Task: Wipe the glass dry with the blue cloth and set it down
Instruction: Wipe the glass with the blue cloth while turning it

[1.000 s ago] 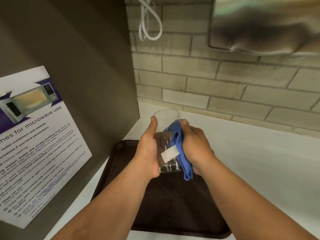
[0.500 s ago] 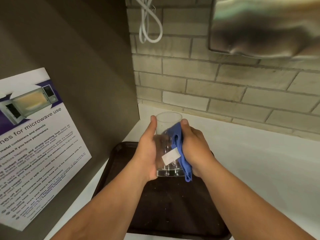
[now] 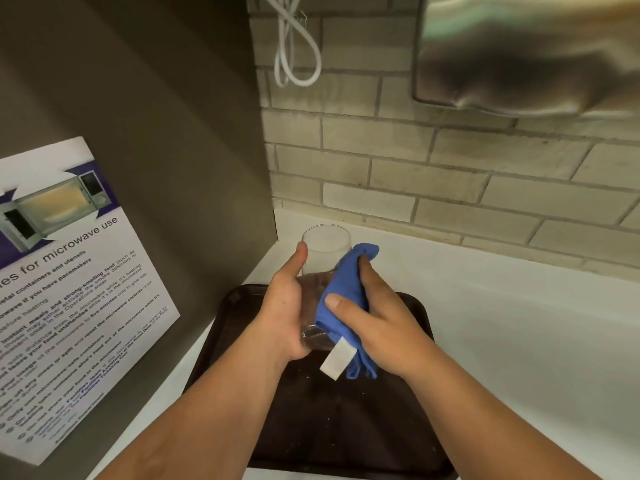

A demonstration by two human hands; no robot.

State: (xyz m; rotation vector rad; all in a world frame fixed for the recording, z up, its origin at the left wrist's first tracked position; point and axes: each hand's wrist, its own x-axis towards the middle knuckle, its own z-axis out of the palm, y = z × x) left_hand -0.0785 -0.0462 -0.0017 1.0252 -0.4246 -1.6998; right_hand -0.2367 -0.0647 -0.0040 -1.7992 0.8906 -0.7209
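Note:
A clear drinking glass (image 3: 325, 247) is held upright above a dark tray (image 3: 346, 420). My left hand (image 3: 284, 313) wraps its left side, thumb up near the rim. My right hand (image 3: 377, 317) presses a blue cloth (image 3: 346, 292) against the glass's right side. The cloth folds over the wall up to the rim and hangs below my palm, with a white tag (image 3: 335, 360) dangling at its lower end. The glass's lower half is mostly hidden by hands and cloth.
The tray lies on a white counter (image 3: 519, 341) in a corner. A brown panel with a microwave-use poster (image 3: 65, 289) stands on the left. A brick wall (image 3: 450, 174) runs behind, with a white cable loop (image 3: 294, 53) and a steel fixture (image 3: 526, 53) above.
My right hand has slid the cloth around and down the glass's side, thumb now spread across the cloth. The white tag has dropped below the glass base. The left hand keeps its hold.

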